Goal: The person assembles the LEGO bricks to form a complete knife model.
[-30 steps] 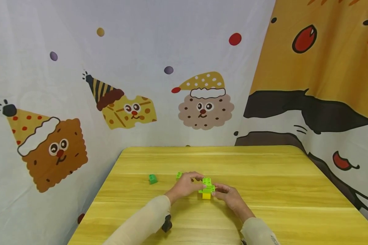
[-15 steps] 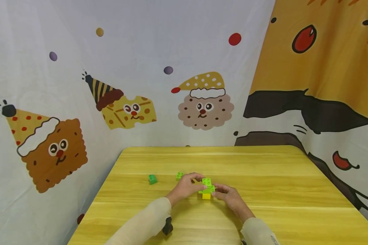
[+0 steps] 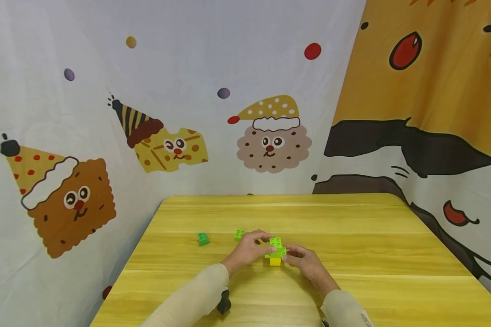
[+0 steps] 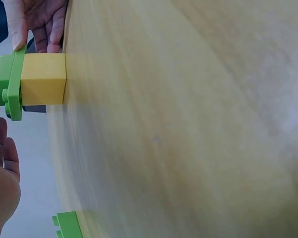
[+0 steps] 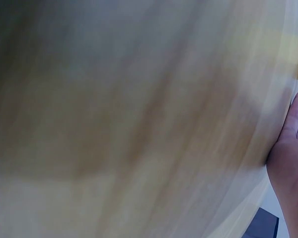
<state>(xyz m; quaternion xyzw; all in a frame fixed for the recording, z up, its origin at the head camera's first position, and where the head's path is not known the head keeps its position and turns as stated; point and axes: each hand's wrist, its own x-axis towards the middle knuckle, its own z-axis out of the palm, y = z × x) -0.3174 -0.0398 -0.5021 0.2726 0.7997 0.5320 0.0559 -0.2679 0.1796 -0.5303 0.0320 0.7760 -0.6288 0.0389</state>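
Observation:
A small stack of toy building bricks stands on the table, with a yellow brick (image 3: pixel 275 261) at the bottom. Across it lies a light green plate brick (image 4: pixel 15 84), and a light green brick (image 3: pixel 275 242) tops the stack. My left hand (image 3: pixel 248 247) pinches this top brick, thumb in front and fingers behind. From the right, my right hand (image 3: pixel 309 264) holds the end of the plate brick between thumb and forefinger. The left wrist view shows the right thumb on the plate's end. In the right wrist view only a sliver of the yellow brick shows.
A dark green brick (image 3: pixel 203 239) lies on the wooden table (image 3: pixel 364 236) to the left. Nearer the left hand is another light green brick (image 3: pixel 239 235). Behind the table hangs a cloth (image 3: pixel 212 54) printed with cartoon figures.
The left hand has shifted very slightly, uncovering more of the light green brick behind it. Both hands otherwise stay on the stack, and the head view has drifted a little.

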